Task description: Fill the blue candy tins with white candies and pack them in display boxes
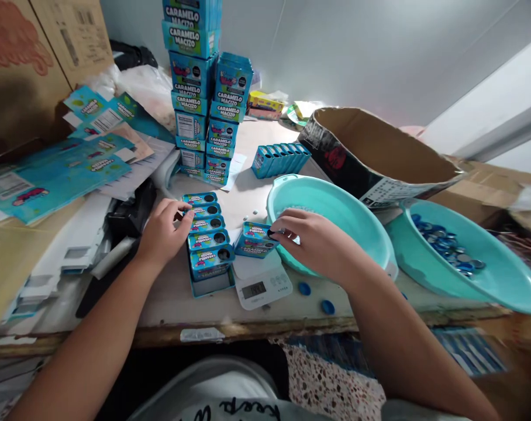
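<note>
Several small blue candy boxes (205,240) stand in a row in a shallow blue tray (213,285), each with a round dark hole on top. My left hand (165,231) rests against the left side of the row, fingers bent, thumb and forefinger apart. Another candy box (255,240) lies slightly tilted on a white kitchen scale (265,290), whose display digits are blurred. At its right end is my right hand (307,237), fingertips pinched together by the box's opening. Whatever is between them is too small to make out. A turquoise basin (331,196) with small pale pieces sits behind this hand.
Tall stacks of candy boxes (190,105) rise at the back. A second box row (280,159) stands right of them. Another basin (502,257) holds blue caps. An open carton (379,146) leans behind. Loose caps (327,306) lie near the front edge; flattened packaging (64,172) is piled left.
</note>
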The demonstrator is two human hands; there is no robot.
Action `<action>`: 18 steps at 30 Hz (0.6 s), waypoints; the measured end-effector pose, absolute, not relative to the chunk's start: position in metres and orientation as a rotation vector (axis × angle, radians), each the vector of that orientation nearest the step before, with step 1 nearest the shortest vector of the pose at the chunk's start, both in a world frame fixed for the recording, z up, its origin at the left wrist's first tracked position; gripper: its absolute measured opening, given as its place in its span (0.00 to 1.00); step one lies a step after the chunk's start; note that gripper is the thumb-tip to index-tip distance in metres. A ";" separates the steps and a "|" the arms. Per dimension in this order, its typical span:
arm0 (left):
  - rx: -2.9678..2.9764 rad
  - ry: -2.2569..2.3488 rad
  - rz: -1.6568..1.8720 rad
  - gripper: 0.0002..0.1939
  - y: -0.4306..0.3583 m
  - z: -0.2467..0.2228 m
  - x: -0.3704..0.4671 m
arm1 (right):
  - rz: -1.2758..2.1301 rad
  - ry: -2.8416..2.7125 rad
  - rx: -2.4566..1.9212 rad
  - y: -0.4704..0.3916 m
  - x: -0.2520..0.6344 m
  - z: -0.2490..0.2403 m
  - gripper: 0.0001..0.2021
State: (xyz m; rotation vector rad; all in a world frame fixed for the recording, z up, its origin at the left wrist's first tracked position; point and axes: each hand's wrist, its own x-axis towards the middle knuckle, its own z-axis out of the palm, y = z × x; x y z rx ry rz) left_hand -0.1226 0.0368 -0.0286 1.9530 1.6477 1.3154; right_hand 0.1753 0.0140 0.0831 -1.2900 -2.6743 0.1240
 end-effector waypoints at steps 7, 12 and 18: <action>1.915 1.594 1.339 0.15 0.036 -0.026 -0.122 | 0.153 -2.662 -1.285 0.011 0.174 0.080 0.11; 1.903 1.616 1.320 0.17 0.036 -0.028 -0.122 | 0.209 -2.591 -1.288 0.008 0.181 0.090 0.11; 1.920 1.638 1.308 0.17 0.034 -0.026 -0.121 | 0.083 -2.480 -1.866 0.049 0.245 0.065 0.16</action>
